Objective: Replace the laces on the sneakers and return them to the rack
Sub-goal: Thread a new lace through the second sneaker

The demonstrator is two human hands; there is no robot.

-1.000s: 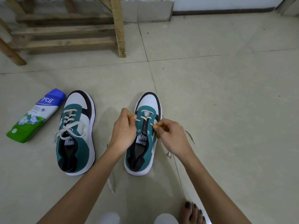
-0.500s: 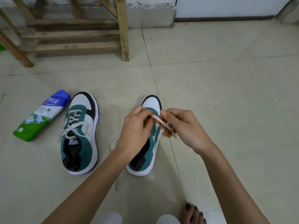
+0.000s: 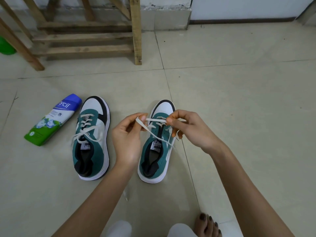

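Note:
Two teal, white and black sneakers stand on the tiled floor. The left sneaker (image 3: 93, 139) is laced, with its white lace ends loose. The right sneaker (image 3: 156, 146) is laced only near the toe. Above it, my left hand (image 3: 127, 135) pinches one stretch of the white lace (image 3: 154, 120), and my right hand (image 3: 189, 129) pinches it further along; a strand runs down across the tongue. The wooden rack (image 3: 82, 38) stands at the back left.
A blue, white and green bottle (image 3: 53, 120) lies on the floor left of the sneakers. A green object (image 3: 5, 47) shows at the left edge by the rack. My bare foot (image 3: 207, 223) is at the bottom right. A wall runs along the back.
Both hands have lifted from the right sneaker's eyelets and drawn apart, pulling the lace up and taut between them. The view has shifted slightly downward and back.

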